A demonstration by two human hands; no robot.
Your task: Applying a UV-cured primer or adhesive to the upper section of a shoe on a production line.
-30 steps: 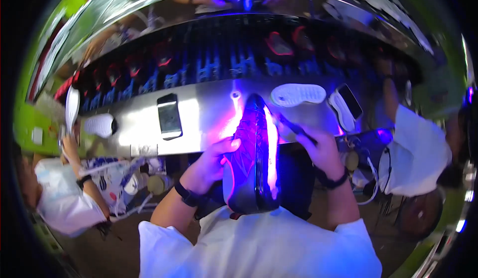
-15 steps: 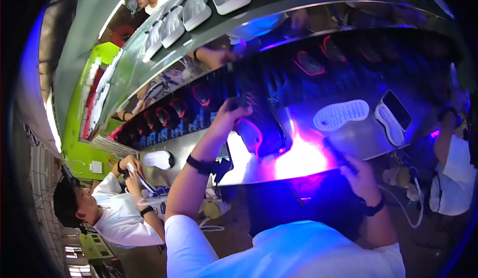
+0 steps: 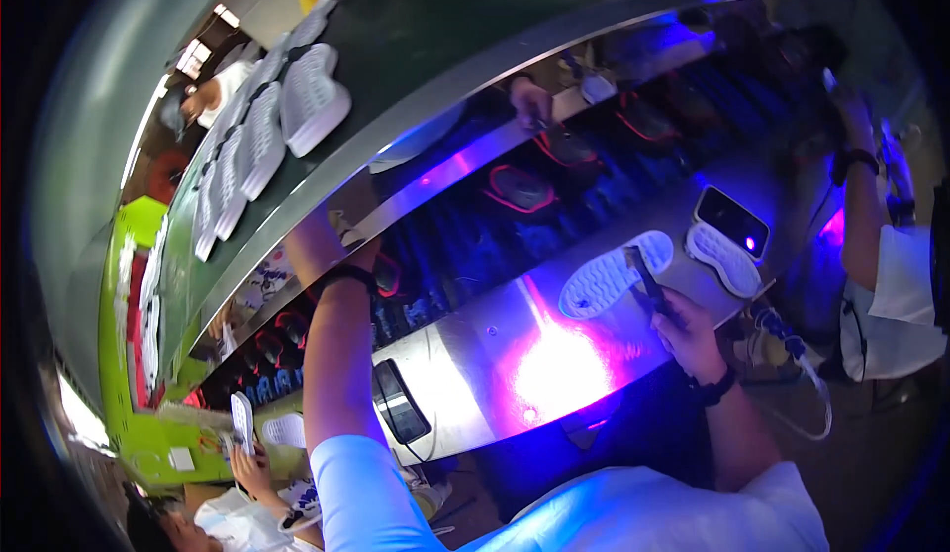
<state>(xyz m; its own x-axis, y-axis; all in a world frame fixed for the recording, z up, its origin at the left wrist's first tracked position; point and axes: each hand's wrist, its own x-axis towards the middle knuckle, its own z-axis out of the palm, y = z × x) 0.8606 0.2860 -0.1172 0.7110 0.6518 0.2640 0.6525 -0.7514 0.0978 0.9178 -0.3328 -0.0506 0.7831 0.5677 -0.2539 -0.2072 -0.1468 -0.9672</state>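
My right hand (image 3: pixel 691 339) is closed round the dark handle of a brush (image 3: pixel 645 280). The brush's head rests on or just over a white shoe sole (image 3: pixel 594 285) lying on the metal worktable (image 3: pixel 475 418). My left arm, with a black band at the wrist, stretches forward beneath the raised shelf to the row of dark shoe uppers. My left hand (image 3: pixel 360 257) shows only in part there; its fingers are hidden. Another white sole (image 3: pixel 725 260) lies beside a black phone (image 3: pixel 732 222), to the right of the brushed one.
A second dark phone-like device (image 3: pixel 400 401) lies on the table near my left forearm. Dark uppers with glowing red rims (image 3: pixel 522 188) line the belt behind. White soles (image 3: pixel 315 97) stand on the green shelf (image 3: pixel 416 38). Co-workers sit left and right; another person's hand (image 3: pixel 531 102) reaches in opposite.
My left hand has left the dark shoe upper, which no longer lies on the table, and reached in under the shelf. My right hand has brought the brush up to the sole. The view has turned.
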